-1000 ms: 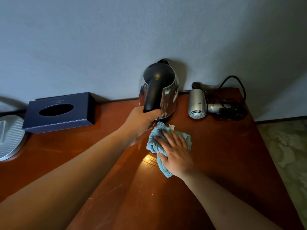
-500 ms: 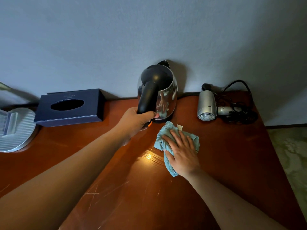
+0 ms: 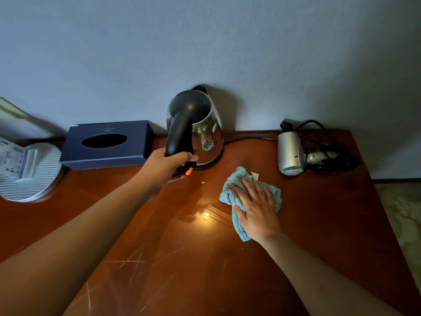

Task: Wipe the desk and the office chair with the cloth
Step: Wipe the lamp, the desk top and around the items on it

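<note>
A light blue cloth (image 3: 232,192) lies crumpled on the glossy reddish-brown desk (image 3: 193,258), right of centre. My right hand (image 3: 257,210) presses flat on it with fingers spread. My left hand (image 3: 168,166) is wrapped around the black handle of a shiny steel electric kettle (image 3: 205,133), which stands near the wall at the back of the desk. The office chair is out of view.
A dark blue tissue box (image 3: 107,144) sits left of the kettle. A round silver tray (image 3: 29,174) with packets is at the far left. A silver hair dryer (image 3: 290,152) with a tangled black cord (image 3: 335,156) lies back right. The desk's right edge meets pale floor (image 3: 403,215).
The kettle has gone from tilted and lifted near my hands back toward the wall, and now stands upright. The cloth and my right hand slid a little to the right.
</note>
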A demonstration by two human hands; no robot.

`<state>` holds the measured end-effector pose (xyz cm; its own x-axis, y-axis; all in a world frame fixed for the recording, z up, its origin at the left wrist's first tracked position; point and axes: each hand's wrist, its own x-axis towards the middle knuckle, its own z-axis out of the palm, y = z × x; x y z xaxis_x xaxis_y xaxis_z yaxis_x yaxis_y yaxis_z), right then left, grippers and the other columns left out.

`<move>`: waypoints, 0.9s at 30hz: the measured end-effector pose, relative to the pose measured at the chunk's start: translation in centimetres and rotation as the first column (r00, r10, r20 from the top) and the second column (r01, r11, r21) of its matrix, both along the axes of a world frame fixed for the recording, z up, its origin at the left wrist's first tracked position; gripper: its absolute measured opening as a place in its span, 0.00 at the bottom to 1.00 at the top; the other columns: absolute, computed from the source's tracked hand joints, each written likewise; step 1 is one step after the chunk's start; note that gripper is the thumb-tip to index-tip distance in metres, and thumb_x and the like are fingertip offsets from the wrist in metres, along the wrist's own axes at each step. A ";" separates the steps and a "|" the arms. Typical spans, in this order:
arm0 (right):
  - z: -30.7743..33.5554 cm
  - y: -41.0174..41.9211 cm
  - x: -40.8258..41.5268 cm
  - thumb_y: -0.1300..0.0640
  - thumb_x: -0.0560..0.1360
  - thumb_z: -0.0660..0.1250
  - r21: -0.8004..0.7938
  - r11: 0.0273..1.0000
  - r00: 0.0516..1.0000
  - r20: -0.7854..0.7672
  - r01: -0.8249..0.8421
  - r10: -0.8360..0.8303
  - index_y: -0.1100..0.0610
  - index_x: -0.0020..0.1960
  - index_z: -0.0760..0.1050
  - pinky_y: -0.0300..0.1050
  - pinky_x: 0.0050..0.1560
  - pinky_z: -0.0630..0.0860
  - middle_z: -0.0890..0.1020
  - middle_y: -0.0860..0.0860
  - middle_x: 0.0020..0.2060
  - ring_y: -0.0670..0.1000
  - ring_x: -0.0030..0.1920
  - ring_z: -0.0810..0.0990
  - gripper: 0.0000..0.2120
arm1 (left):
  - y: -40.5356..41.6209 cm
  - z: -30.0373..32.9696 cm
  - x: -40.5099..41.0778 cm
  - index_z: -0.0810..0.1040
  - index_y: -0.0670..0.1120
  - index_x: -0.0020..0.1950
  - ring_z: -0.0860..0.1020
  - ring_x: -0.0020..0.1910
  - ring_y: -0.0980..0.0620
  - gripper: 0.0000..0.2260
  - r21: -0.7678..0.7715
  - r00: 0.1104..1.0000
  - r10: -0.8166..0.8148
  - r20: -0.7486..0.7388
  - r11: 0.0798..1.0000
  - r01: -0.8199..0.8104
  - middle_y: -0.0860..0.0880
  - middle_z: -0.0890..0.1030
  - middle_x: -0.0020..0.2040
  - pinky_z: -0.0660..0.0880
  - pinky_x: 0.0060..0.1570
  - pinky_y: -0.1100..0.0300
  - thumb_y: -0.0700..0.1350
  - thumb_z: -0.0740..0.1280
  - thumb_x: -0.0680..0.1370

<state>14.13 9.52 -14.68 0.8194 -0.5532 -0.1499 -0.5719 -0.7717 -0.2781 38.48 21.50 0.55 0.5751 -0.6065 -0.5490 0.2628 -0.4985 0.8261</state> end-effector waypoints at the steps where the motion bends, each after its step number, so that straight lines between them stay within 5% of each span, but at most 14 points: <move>1: 0.0 0.0 0.1 0.38 0.81 0.46 0.001 1.000 1.000 -0.002 0.001 -0.001 0.42 0.79 0.58 0.60 0.79 0.52 0.57 0.48 0.81 0.55 0.81 0.53 0.28 | 0.4 0.1 0.3 0.77 0.41 0.61 0.83 0.54 0.41 0.34 -0.001 1.000 0.004 0.007 1.000 -0.004 0.40 0.83 0.56 0.82 0.54 0.48 0.53 0.80 0.60; 7: 0.4 0.1 1.0 0.42 0.82 0.56 0.034 0.999 0.999 0.001 0.037 -0.038 0.41 0.80 0.57 0.57 0.79 0.45 0.55 0.48 0.82 0.56 0.82 0.50 0.26 | 2.0 0.3 1.7 0.77 0.41 0.60 0.83 0.54 0.41 0.30 -0.009 1.000 0.018 0.025 1.000 -0.018 0.39 0.83 0.56 0.81 0.55 0.47 0.51 0.80 0.62; 17: 1.2 -0.6 5.7 0.44 0.83 0.58 0.081 0.974 0.975 0.040 0.213 -0.217 0.43 0.79 0.60 0.62 0.78 0.51 0.59 0.50 0.81 0.59 0.81 0.54 0.25 | 5.1 0.9 4.0 0.79 0.42 0.58 0.83 0.56 0.43 0.45 -0.025 0.998 0.049 0.037 0.999 -0.048 0.42 0.84 0.55 0.80 0.58 0.46 0.62 0.83 0.47; 27: 0.9 -2.1 9.7 0.42 0.82 0.58 0.038 0.989 0.990 0.011 0.143 -0.144 0.43 0.79 0.61 0.62 0.78 0.47 0.55 0.50 0.82 0.61 0.81 0.51 0.26 | 4.7 -0.1 3.9 0.80 0.43 0.59 0.83 0.56 0.45 0.21 0.006 0.997 0.068 0.033 0.998 -0.069 0.44 0.84 0.55 0.80 0.58 0.47 0.50 0.77 0.70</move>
